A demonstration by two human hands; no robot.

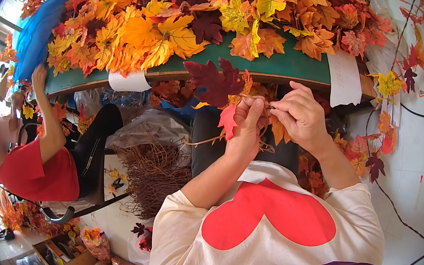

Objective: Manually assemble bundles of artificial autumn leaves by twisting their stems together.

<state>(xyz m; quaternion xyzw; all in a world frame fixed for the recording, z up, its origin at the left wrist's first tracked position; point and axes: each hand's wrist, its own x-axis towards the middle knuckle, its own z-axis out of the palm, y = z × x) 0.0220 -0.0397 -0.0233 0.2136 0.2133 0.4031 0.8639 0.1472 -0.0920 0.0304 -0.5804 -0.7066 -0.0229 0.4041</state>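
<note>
A burgundy artificial maple leaf stands beside the left hand, near the green surface.
Left grip is closed, seemingly on brown stem; right hand pinches narrowly, content unclear. Uneven pulling could detach the leaf.

left hand, right hand: pinched bit too small to tell (fingers cover most) | leaf pile: cut off above | counter: top mostly hidden beneath it | co-worker: face blurred

A dark maroon, pointed-lobed leaf spreads just above a smaller bright red leaf; a thin brown twig juts leftward below.
</note>
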